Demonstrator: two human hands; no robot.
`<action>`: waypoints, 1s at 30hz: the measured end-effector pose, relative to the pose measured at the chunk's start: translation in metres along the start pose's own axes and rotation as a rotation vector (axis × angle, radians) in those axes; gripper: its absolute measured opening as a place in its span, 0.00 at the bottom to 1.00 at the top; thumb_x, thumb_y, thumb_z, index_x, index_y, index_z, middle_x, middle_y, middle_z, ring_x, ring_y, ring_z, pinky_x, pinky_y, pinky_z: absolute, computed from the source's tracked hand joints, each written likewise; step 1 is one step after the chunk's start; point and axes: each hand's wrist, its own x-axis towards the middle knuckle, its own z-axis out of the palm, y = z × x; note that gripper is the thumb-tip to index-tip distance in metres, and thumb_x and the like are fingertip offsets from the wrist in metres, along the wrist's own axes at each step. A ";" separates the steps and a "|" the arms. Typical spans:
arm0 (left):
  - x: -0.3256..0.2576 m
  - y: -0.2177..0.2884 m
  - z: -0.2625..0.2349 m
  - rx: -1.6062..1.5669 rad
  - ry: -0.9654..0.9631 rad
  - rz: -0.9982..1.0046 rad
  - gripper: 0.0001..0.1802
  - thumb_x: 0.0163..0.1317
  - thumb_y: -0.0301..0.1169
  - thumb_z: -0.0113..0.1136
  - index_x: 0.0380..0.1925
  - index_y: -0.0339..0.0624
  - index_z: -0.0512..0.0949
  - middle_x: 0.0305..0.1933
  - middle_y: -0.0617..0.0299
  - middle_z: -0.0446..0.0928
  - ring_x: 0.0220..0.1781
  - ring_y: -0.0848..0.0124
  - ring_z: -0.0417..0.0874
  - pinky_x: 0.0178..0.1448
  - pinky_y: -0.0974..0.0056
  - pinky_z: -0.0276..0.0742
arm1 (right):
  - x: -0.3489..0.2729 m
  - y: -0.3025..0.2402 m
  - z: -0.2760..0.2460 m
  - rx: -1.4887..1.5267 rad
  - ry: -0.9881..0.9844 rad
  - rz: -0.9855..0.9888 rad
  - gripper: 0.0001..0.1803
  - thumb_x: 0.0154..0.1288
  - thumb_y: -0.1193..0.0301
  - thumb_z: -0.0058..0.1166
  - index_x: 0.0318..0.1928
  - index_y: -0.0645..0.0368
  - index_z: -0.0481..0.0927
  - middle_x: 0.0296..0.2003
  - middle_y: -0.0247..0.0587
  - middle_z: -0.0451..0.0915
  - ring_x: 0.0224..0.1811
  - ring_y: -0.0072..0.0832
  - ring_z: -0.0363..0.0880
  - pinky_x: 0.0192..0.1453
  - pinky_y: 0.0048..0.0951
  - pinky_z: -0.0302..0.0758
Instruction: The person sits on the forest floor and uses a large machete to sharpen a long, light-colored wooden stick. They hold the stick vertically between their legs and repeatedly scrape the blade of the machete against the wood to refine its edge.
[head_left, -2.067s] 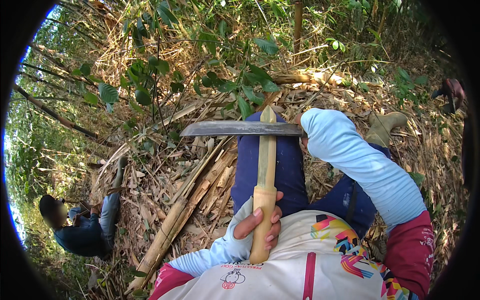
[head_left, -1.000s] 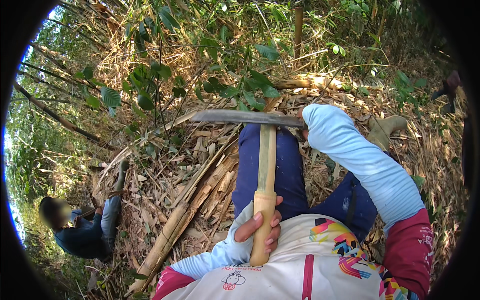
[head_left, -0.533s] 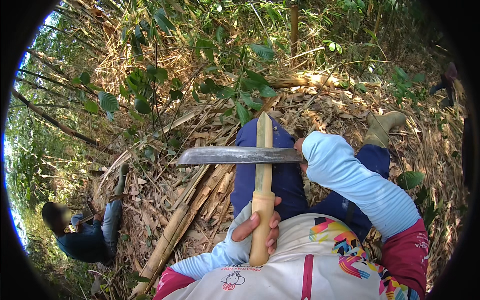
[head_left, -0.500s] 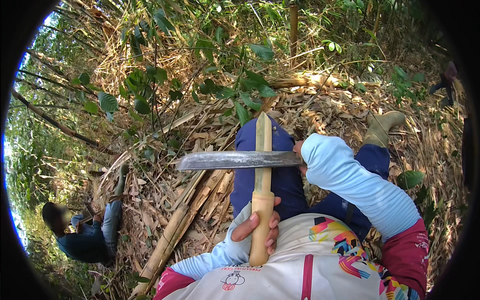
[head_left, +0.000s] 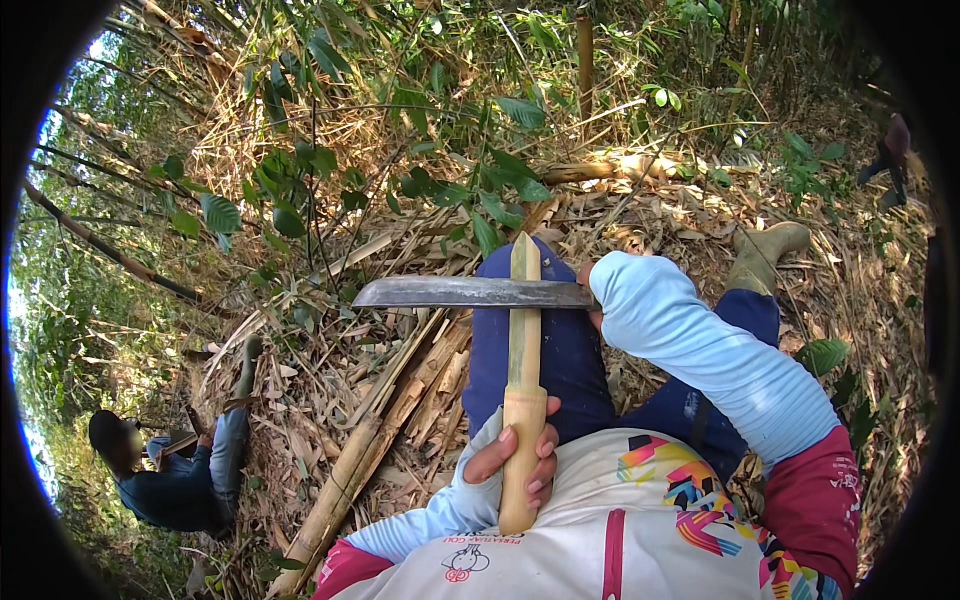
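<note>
My left hand (head_left: 490, 458) is wrapped round the thick pale end of a carved bamboo piece (head_left: 524, 365), which narrows above the grip to a long pointed blade shape. The piece points away from me over my left knee. Across its upper part lies the dark steel blade of a machete (head_left: 450, 293), its free end toward the left. At the blade's right end my right hand (head_left: 590, 287) is closed on the machete. Most of that hand and the handle are hidden by the light blue sleeve.
Dry leaves and bamboo husks cover the ground. A split bamboo pole (head_left: 345, 470) lies left of my leg, and a log (head_left: 610, 168) lies ahead. Leafy stems (head_left: 310, 190) rise in front. Another person (head_left: 165, 495) sits at the far left with a blade in hand.
The machete blade has slid away from me along the bamboo piece, closer to its point. My right hand moved with it. My left hand keeps its grip.
</note>
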 end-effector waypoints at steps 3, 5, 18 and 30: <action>0.000 0.001 0.001 -0.001 0.005 0.001 0.32 0.68 0.40 0.49 0.67 0.40 0.54 0.41 0.58 0.66 0.28 0.71 0.70 0.29 0.65 0.73 | 0.002 -0.003 -0.006 -0.076 -0.118 0.024 0.15 0.54 0.65 0.59 0.42 0.54 0.77 0.36 0.46 0.82 0.40 0.47 0.81 0.41 0.39 0.79; -0.001 0.000 0.002 -0.005 0.012 -0.005 0.32 0.68 0.40 0.49 0.67 0.40 0.54 0.41 0.58 0.66 0.28 0.71 0.70 0.29 0.65 0.73 | 0.011 0.006 0.001 -0.049 -0.079 0.044 0.16 0.53 0.64 0.59 0.43 0.54 0.77 0.36 0.46 0.82 0.40 0.47 0.81 0.42 0.39 0.79; 0.001 0.000 -0.003 -0.012 -0.023 -0.002 0.33 0.68 0.41 0.50 0.67 0.40 0.54 0.40 0.58 0.66 0.27 0.71 0.70 0.28 0.66 0.73 | 0.011 0.013 0.005 -0.035 -0.041 0.014 0.13 0.53 0.65 0.60 0.38 0.57 0.78 0.34 0.48 0.80 0.38 0.48 0.80 0.41 0.41 0.78; 0.000 0.001 -0.001 -0.022 -0.011 -0.003 0.32 0.68 0.41 0.50 0.67 0.40 0.54 0.40 0.58 0.65 0.27 0.71 0.69 0.28 0.66 0.73 | 0.015 0.016 0.002 0.009 0.046 -0.049 0.13 0.53 0.65 0.60 0.38 0.57 0.79 0.33 0.49 0.80 0.38 0.48 0.80 0.41 0.41 0.78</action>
